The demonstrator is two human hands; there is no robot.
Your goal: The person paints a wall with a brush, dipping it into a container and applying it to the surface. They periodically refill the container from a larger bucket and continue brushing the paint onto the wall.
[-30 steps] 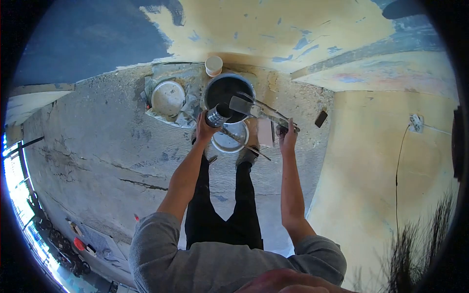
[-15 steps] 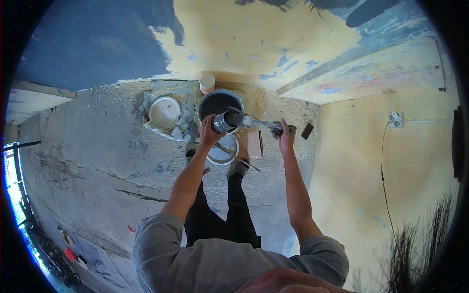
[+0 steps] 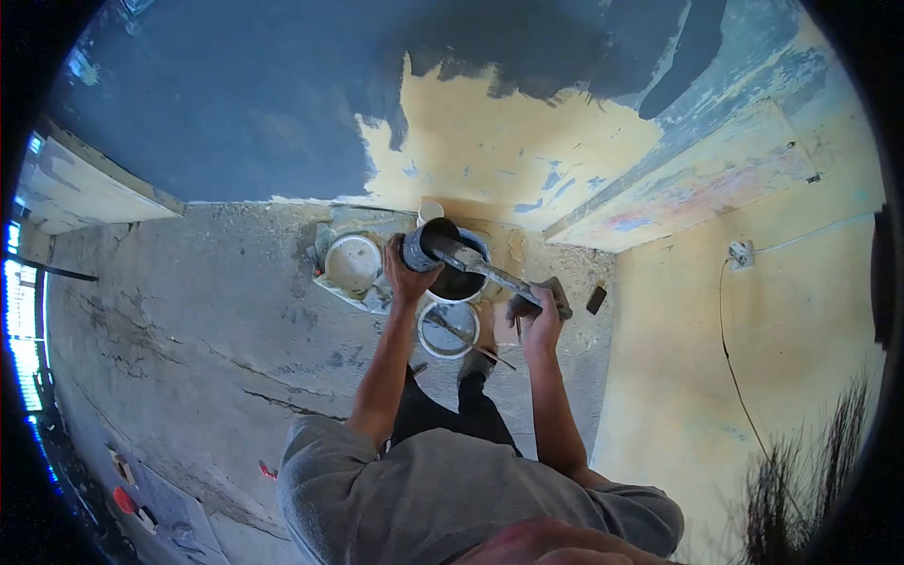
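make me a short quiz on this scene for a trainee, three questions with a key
1. Multiple choice: what does the left hand hold?
A) a brush
B) a can
C) a sponge

2. True or false: the right hand is empty.

3. Fill in the blank: the wall ahead is partly dark blue-grey and partly pale ____.

Key:
1. B.
2. False: it grips a tool, whose far end is at the can's mouth.
3. Yellow.
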